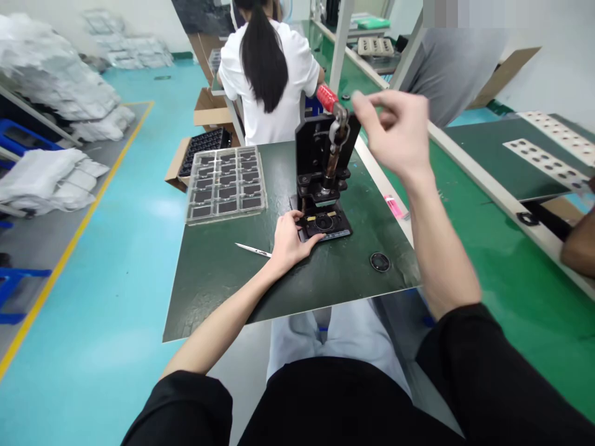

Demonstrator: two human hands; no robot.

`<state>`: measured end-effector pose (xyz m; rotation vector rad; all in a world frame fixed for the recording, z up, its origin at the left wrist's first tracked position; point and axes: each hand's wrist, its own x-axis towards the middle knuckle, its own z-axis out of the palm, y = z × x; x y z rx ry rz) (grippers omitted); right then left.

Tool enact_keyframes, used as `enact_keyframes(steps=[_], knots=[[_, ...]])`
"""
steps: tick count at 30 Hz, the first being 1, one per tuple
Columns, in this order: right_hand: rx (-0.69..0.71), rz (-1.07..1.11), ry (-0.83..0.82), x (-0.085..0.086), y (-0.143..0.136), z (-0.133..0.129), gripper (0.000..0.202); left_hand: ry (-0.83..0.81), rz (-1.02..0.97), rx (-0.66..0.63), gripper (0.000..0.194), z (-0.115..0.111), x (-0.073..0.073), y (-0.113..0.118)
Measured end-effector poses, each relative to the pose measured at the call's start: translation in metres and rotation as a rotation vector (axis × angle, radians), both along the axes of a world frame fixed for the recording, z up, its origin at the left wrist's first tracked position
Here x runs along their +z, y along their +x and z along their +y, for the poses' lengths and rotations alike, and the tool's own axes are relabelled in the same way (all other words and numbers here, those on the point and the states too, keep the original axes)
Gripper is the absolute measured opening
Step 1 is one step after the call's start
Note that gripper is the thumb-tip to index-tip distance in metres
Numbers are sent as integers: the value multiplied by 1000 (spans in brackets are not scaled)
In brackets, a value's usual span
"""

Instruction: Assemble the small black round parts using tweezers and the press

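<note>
A black toggle press with a red-gripped lever stands on the dark green table. My left hand rests at the left front of the press base, thumb and fingers spread around its corner. On that base lies a dark part with a round ring. My right hand is raised to the right of the lever, apart from it, fingers curled and slightly blurred; whether it holds anything is too unclear to tell. A round black piece lies at the table's right front.
A clear compartment tray of dark parts sits at the back left, and white tweezers lie left of my left hand. Beyond the table a person in white sits facing away. A green conveyor runs along the right.
</note>
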<state>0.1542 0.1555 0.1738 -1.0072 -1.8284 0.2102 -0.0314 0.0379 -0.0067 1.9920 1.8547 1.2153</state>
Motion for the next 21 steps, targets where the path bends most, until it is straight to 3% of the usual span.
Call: enact_keyframes(steps=[2, 4, 5, 7, 10, 12, 14, 16, 18, 21], knots=[[184, -77, -310, 24, -22, 32, 58, -1, -15, 25, 69, 0, -1, 0], [362, -71, -512, 40, -33, 45, 55, 2, -29, 32, 69, 0, -3, 0], [416, -31, -505, 44, -34, 43, 49, 3, -34, 29, 69, 0, -3, 0], [415, 71, -260, 44, -31, 22, 30, 1, -43, 23, 69, 0, -4, 0], [209, 145, 227, 20, -20, -31, 12, -14, -59, 22, 71, 0, -3, 1], [73, 110, 373, -8, -13, -60, 16, -24, -67, 27, 71, 1, -2, 1], [28, 38, 479, -41, -5, -76, 15, -31, -71, 32, 71, 0, -2, 2], [26, -28, 542, -70, 2, -79, 20, -36, -73, 37, 69, 0, -2, 2], [33, -58, 504, -88, 8, -77, 25, -46, -79, 37, 69, 0, -2, 2], [17, -68, 373, -80, 12, -77, 32, -69, -96, 25, 69, 0, -3, 2]])
